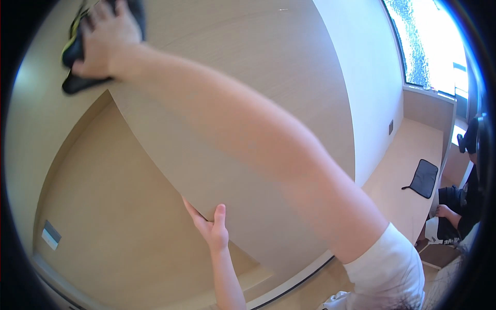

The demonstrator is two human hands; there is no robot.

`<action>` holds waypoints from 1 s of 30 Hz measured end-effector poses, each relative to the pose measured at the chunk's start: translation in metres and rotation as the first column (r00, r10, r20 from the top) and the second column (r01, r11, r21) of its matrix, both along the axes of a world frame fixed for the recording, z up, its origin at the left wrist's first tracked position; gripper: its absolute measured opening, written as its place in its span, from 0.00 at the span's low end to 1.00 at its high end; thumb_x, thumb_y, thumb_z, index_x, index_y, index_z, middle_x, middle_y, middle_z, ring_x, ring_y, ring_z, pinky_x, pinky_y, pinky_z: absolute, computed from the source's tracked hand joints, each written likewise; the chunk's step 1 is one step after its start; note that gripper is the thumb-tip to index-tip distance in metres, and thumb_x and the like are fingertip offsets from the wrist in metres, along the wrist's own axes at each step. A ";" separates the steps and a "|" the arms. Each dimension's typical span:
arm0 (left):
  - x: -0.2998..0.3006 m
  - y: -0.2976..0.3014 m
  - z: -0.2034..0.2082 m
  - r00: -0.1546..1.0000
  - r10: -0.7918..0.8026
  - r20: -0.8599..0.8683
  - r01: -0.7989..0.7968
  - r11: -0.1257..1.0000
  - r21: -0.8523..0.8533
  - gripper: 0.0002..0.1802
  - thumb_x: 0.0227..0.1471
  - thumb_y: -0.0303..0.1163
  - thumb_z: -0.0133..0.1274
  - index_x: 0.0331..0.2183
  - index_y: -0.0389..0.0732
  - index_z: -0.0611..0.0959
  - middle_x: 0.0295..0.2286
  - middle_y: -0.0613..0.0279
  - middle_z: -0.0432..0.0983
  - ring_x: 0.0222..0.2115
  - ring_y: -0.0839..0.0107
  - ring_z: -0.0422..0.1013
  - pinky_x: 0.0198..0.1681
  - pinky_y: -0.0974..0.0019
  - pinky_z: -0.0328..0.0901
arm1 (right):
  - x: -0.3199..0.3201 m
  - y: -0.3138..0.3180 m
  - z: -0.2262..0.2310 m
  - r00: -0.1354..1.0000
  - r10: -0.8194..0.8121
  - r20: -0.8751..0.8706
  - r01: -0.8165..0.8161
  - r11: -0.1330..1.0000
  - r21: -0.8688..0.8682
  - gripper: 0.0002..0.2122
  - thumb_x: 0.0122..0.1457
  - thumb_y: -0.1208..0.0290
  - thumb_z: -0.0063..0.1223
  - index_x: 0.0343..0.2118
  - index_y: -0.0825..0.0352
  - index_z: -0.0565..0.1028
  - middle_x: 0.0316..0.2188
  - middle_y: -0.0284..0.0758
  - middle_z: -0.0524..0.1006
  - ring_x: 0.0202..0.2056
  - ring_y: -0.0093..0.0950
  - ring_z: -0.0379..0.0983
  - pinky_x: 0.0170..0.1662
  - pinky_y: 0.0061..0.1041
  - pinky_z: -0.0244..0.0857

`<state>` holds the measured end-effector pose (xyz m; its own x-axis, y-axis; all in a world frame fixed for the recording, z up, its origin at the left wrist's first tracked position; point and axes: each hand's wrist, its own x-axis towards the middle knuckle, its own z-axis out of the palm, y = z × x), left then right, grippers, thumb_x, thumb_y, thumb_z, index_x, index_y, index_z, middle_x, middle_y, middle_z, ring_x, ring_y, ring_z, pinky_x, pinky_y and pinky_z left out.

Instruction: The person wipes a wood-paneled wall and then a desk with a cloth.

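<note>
- Pinching the pale wood panel (253,206) by its lower edge, the left hand (216,235) has its thumb up on the face and its fingers on the far side of the edge – a grip that looks meant to steady the board rather than lift it.
- Splayed fingers on the right hand (109,39) lie over a black object (82,84) with yellow-green edging, up by the panel's top corner; blur and the hand itself keep me from telling whether they grip it or only press, or what it is.
- That right arm (248,119), in its white sleeve (387,268), stretches right across the panel, I suppose because the black object sits so far to the left.
- Below the slanting edge lies a tan recess (119,206); a small grey-and-white plate (51,235) shows at its left side, likely placed there to be reached easily.
- Farther off, a dark zipped pouch (425,178) rests on a pale counter (392,165), perhaps put aside – out of the way – beneath the bright window (423,41).
- Beside that counter, at the far right, is another person (467,201).
</note>
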<state>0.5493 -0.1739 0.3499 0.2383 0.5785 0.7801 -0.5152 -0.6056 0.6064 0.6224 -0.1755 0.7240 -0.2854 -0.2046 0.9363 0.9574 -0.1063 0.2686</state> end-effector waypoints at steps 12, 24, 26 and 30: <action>-0.015 0.003 0.001 1.000 -0.004 0.005 0.003 0.999 0.039 0.44 0.51 0.24 0.53 0.64 0.35 0.49 0.61 0.56 0.52 0.59 0.66 0.54 0.61 0.64 0.50 | 0.091 -0.039 -0.038 0.996 0.013 0.090 -0.019 0.998 0.063 0.38 0.54 0.41 0.41 0.60 0.68 0.63 0.64 0.44 0.58 0.67 0.37 0.46 0.66 0.44 0.38; -0.004 0.000 0.003 0.998 -0.047 0.036 0.046 0.998 0.036 0.42 0.54 0.24 0.50 0.64 0.36 0.49 0.62 0.56 0.52 0.61 0.65 0.52 0.63 0.62 0.48 | 0.270 -0.119 -0.131 0.655 -0.021 -0.755 0.179 0.975 0.128 0.36 0.58 0.45 0.37 0.58 0.75 0.63 0.63 0.49 0.58 0.67 0.41 0.43 0.66 0.47 0.34; -0.007 0.002 0.003 0.997 -0.030 0.067 0.028 0.999 0.032 0.42 0.54 0.24 0.51 0.64 0.36 0.49 0.62 0.56 0.51 0.61 0.64 0.51 0.63 0.62 0.48 | 0.243 -0.110 -0.149 0.638 0.001 -0.770 0.151 0.980 0.127 0.34 0.59 0.47 0.35 0.55 0.77 0.65 0.61 0.53 0.59 0.66 0.46 0.44 0.65 0.49 0.35; -0.003 -0.004 0.003 0.998 -0.057 0.030 0.054 0.996 0.075 0.45 0.52 0.26 0.54 0.64 0.34 0.48 0.63 0.54 0.49 0.62 0.62 0.49 0.63 0.61 0.47 | 0.136 -0.079 -0.164 0.773 -0.153 -0.616 0.202 0.979 0.010 0.30 0.54 0.52 0.43 0.47 0.78 0.73 0.56 0.58 0.64 0.63 0.52 0.49 0.64 0.54 0.38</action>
